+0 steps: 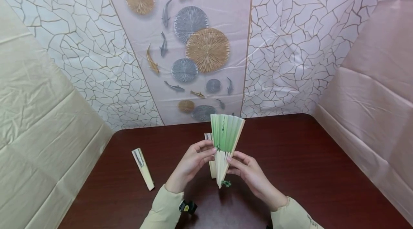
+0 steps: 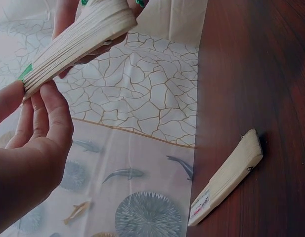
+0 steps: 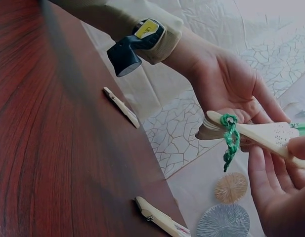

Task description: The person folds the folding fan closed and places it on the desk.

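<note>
A green folding fan, partly spread, is held upright over the dark table between both hands. My left hand pinches its left edge between thumb and fingers. The right hand grips the opposite outer rib, thumb on the near side. Pale wooden ribs lie close together toward the pivot, as the left wrist view shows. From the pivot end hangs a green braided cord. Behind the green fan, a second folded fan lies on the table, partly hidden by it.
Another folded fan with a patterned strip lies on the table's left side. The dark red-brown table ends at a patterned cloth at the back. Beige cloth hangs at both sides. A black wrist camera sits at the left sleeve.
</note>
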The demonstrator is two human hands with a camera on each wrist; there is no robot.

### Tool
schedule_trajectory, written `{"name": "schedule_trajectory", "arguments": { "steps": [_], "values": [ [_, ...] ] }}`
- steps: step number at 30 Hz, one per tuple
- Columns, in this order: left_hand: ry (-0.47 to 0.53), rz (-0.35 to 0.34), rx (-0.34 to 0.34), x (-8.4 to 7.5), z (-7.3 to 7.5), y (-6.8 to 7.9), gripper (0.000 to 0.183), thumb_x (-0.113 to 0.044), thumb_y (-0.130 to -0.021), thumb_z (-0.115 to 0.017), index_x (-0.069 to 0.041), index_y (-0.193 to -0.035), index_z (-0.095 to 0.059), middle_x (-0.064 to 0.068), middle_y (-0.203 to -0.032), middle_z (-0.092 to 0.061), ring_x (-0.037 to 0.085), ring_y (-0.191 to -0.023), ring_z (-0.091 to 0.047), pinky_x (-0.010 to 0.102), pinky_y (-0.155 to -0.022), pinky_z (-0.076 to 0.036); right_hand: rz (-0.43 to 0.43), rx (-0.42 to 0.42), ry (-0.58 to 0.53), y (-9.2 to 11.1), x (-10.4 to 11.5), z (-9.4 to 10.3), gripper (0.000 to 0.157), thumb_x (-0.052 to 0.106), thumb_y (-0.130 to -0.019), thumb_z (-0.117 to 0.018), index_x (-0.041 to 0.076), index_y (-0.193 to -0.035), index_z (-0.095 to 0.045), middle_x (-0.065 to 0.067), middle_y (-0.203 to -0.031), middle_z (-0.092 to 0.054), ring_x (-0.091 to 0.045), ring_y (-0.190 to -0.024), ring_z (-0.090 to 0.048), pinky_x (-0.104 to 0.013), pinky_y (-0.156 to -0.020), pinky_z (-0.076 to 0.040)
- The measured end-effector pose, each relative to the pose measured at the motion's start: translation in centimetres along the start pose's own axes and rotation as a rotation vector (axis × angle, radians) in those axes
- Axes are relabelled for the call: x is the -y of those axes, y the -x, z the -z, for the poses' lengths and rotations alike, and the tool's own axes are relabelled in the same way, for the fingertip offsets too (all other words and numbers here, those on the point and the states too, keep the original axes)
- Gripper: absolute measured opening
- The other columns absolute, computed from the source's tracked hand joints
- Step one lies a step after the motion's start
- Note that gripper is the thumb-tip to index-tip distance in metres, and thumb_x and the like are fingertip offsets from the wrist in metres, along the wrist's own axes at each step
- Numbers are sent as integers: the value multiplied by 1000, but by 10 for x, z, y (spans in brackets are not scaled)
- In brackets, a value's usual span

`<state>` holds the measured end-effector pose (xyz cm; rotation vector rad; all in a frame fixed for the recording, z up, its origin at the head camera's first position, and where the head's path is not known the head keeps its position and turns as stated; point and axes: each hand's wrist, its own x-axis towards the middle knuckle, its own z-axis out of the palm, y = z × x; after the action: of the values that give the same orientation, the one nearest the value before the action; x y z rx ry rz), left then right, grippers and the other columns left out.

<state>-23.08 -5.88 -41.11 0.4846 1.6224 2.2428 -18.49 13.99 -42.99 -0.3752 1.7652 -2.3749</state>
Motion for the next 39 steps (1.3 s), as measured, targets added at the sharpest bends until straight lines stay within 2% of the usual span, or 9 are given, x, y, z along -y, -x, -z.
{"name": "schedule_trajectory", "arguments": {
  "steps": [5, 9, 14, 21, 25, 30, 34, 39],
  "values": [
    [-10, 0, -23, 1, 2, 0, 23, -5, -90, -59, 2, -111, -56, 8, -97, -62, 17, -85, -59, 41, -84, -49, -29, -83, 19, -1, -2, 0, 43, 11, -89, -64, -12, -122, -49, -15, -107, -62, -21, -93, -62, -40, -82, -52],
    [-20, 16, -35, 2, 3, 0, 26, -5, -90, -60, 4, -113, -55, 8, -98, -62, 18, -86, -59, 43, -86, -48, -37, -102, 40, -1, -4, 0, 45, 9, -87, -65, -12, -123, -49, -18, -107, -61, -23, -91, -62, -41, -81, -52],
    [-6, 11, -36, 2, 3, 0, 26, -6, -90, -60, 5, -113, -54, 10, -99, -62, 19, -89, -60, 38, -84, -50, -23, -119, 84, -1, -6, -1, 44, 10, -85, -67, -10, -121, -53, -20, -107, -62, -24, -88, -64, -40, -78, -53],
    [-2, 6, -30, 4, 3, -2, 28, -5, -89, -61, 6, -114, -53, 10, -100, -62, 19, -90, -60, 37, -85, -49, -22, -188, 132, -3, -8, -4, 39, 11, -84, -69, -8, -116, -58, -19, -102, -65, -23, -83, -64, -45, -78, -52],
    [-24, -27, 6, 6, 5, -2, 28, -8, -89, -62, 3, -114, -55, 8, -101, -62, 17, -90, -60, 38, -86, -50, -36, -241, 163, -4, -9, -6, 35, 14, -84, -70, -4, -113, -63, -15, -100, -66, -24, -80, -65, -41, -75, -54],
    [-20, -25, 10, 7, 5, -4, 28, -8, -89, -62, 4, -114, -55, 10, -101, -63, 18, -91, -61, 37, -86, -50, -26, -259, 186, -4, -10, -8, 33, 14, -84, -69, -2, -112, -64, -15, -100, -67, -25, -77, -65, -35, -70, -55],
    [-5, 9, -22, 7, 4, -5, 30, -4, -89, -61, 7, -115, -53, 12, -102, -62, 20, -91, -61, 38, -87, -49, -19, -255, 198, -5, -10, -9, 32, 15, -85, -69, -2, -113, -64, -14, -100, -67, -27, -76, -65, -34, -69, -55],
    [-3, 16, -37, 7, 5, -6, 27, -2, -90, -59, 8, -114, -52, 12, -101, -62, 21, -90, -61, 37, -86, -50, -30, -241, 220, -4, -10, -9, 35, 19, -85, -69, -1, -114, -64, -14, -101, -67, -29, -75, -65, -34, -71, -55]
  ]
}}
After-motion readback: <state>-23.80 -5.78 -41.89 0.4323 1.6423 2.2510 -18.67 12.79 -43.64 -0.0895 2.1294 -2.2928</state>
